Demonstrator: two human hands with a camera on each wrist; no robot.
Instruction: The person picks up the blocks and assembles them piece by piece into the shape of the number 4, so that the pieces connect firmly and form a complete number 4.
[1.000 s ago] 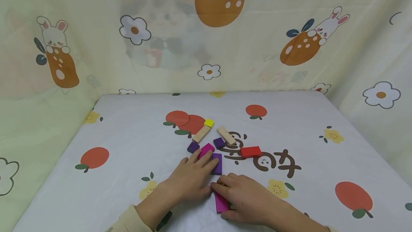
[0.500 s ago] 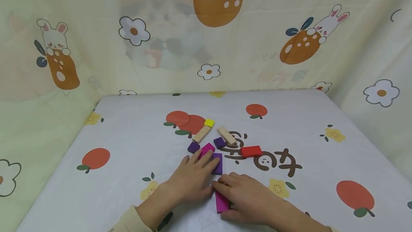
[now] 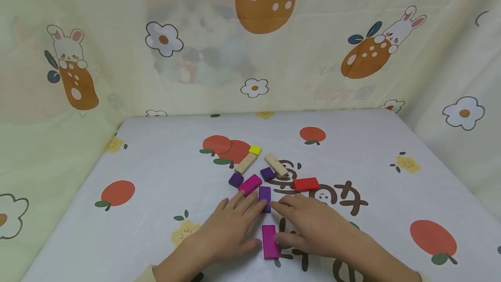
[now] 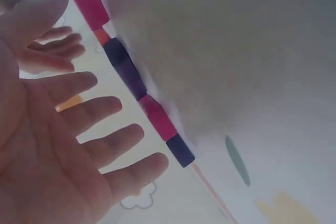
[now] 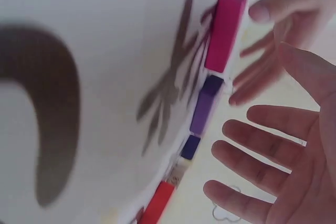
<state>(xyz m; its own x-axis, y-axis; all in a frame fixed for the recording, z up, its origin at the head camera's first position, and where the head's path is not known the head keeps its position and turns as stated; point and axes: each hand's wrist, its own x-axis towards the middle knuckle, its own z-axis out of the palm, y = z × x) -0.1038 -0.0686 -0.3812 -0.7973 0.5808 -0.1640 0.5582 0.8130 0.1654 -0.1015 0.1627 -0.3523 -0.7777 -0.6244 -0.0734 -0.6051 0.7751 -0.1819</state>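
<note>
My left hand hovers palm down with straight, spread fingers, fingertips beside a purple block and the near end of a slanted magenta block. Opposite it, my right hand has its fingers extended towards the purple block, the thumb by a second magenta block. That block lies lengthwise nearest the body, in line with the purple one and a gap behind it. In the left wrist view, the left palm shows nothing held. The right wrist view likewise shows a bare right palm.
Beyond the hands lie two small dark purple blocks, two plain wooden blocks and a yellow block. A red block lies to the right. The printed white cloth meets patterned curtains at the back and sides.
My right hand has let go of the near magenta block and moved forward, fingers extended. My left hand has drawn back slightly, uncovering more of the slanted magenta block. The blocks keep their places.
</note>
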